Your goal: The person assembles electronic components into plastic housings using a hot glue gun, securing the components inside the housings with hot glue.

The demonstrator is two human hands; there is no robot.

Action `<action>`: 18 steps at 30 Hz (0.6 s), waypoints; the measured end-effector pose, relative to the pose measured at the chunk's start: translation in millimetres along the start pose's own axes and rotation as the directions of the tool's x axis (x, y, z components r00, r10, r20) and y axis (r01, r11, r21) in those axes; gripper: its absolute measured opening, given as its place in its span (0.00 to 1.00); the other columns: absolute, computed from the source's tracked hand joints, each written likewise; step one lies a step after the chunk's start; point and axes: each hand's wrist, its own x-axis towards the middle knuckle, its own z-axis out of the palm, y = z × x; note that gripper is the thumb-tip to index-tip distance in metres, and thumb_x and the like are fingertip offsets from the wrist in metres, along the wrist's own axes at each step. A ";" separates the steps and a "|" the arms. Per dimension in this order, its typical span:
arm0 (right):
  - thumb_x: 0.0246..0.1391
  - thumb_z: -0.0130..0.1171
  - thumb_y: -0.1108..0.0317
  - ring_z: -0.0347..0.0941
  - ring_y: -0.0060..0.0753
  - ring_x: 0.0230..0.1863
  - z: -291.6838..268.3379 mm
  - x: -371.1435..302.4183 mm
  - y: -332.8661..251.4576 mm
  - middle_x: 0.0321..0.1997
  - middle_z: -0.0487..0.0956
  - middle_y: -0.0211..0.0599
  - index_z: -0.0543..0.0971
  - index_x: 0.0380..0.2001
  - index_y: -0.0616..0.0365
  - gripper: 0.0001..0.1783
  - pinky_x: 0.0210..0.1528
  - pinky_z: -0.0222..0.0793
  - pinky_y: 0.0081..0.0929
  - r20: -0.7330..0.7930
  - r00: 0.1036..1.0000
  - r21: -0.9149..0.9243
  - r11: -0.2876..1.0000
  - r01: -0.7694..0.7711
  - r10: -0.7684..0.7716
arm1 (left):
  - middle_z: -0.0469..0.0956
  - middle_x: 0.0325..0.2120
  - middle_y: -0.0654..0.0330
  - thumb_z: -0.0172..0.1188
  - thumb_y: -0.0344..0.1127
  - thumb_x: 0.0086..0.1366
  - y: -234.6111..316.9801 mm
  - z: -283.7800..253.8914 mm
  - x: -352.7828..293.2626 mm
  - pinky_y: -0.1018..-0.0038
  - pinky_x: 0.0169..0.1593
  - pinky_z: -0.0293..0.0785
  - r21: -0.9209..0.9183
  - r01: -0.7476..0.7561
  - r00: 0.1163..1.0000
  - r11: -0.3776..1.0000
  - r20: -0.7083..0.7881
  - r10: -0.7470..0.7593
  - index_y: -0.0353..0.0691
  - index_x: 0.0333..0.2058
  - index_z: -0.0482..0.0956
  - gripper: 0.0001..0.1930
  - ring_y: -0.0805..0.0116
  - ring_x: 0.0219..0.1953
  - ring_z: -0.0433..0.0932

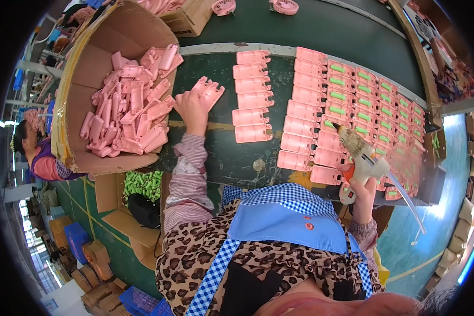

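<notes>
My left hand (192,109) grips a couple of pink plastic shells (209,92) just right of the carton, over the green tabletop. With my right hand (362,190) I hold a white hot glue gun (371,164), its fingers around the handle by the orange trigger. A clear glue stick (408,203) trails from the gun's back. The gun's stained nozzle is over the rows of pink shells fitted with green cylinders (361,115). To their left lie columns of pink shells without green cylinders (251,101).
A cardboard carton (84,58) heaped with loose pink shells (129,105) stands at the left. Below it, another box holds green cylinders (143,185). Beyond the table runs a dark green belt (326,21) carrying round pink parts (285,6). Another person (39,158) is at the far left.
</notes>
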 end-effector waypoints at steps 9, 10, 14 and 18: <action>0.46 0.51 0.75 0.75 0.38 0.47 0.1 6.3 -3.6 0.43 0.78 0.43 0.69 0.49 0.69 0.24 0.53 0.67 0.32 0.008 0.994 0.090 0.990 0.111 -0.112 | 0.74 0.29 0.57 0.60 0.28 0.48 34.9 -93.4 -68.5 0.61 0.44 0.65 -0.377 -0.326 0.930 0.867 0.039 0.366 0.39 0.26 0.75 0.05 0.53 0.38 0.69; 0.45 0.51 0.75 0.75 0.39 0.48 0.9 6.8 -4.4 0.43 0.78 0.44 0.69 0.49 0.70 0.24 0.56 0.65 0.35 0.017 0.993 0.087 0.990 0.111 -0.113 | 0.74 0.29 0.58 0.60 0.29 0.47 40.3 -94.0 -82.1 0.61 0.45 0.65 -0.448 -0.333 0.908 0.830 0.085 0.410 0.40 0.26 0.75 0.05 0.54 0.39 0.70; 0.45 0.51 0.76 0.75 0.39 0.48 0.1 6.1 -6.9 0.43 0.78 0.43 0.69 0.49 0.69 0.24 0.52 0.68 0.32 0.040 0.996 0.032 0.996 0.080 -0.081 | 0.75 0.33 0.60 0.60 0.28 0.48 63.1 -94.2 -125.4 0.62 0.49 0.65 -0.520 -0.350 0.867 0.779 0.135 0.480 0.40 0.29 0.77 0.07 0.56 0.42 0.70; 0.45 0.51 0.76 0.74 0.39 0.49 -0.6 3.7 -3.0 0.43 0.77 0.43 0.69 0.49 0.69 0.24 0.51 0.69 0.31 0.054 0.994 0.058 0.995 0.087 -0.090 | 0.74 0.34 0.60 0.60 0.27 0.48 73.6 -79.6 -126.2 0.63 0.49 0.65 -0.544 -0.315 0.877 0.778 0.146 0.458 0.39 0.30 0.76 0.08 0.57 0.44 0.70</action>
